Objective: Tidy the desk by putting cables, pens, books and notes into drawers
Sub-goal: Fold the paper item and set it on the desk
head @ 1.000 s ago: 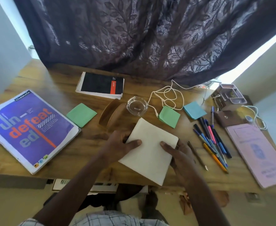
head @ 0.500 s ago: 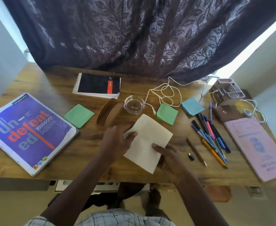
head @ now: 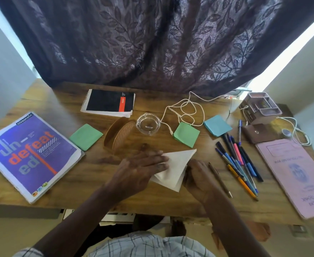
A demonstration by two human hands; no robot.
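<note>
The cream sheet has folded over since a moment ago and now lies as a rough triangle near the front edge of the surface. One sheet; three note pads: left green pad, right green pad, blue pad. The left hand lies flat on the sheet, fingers straight, grip released; the right hand touches its right edge, knuckles up, though blur hides whether that grip pinches.
</note>
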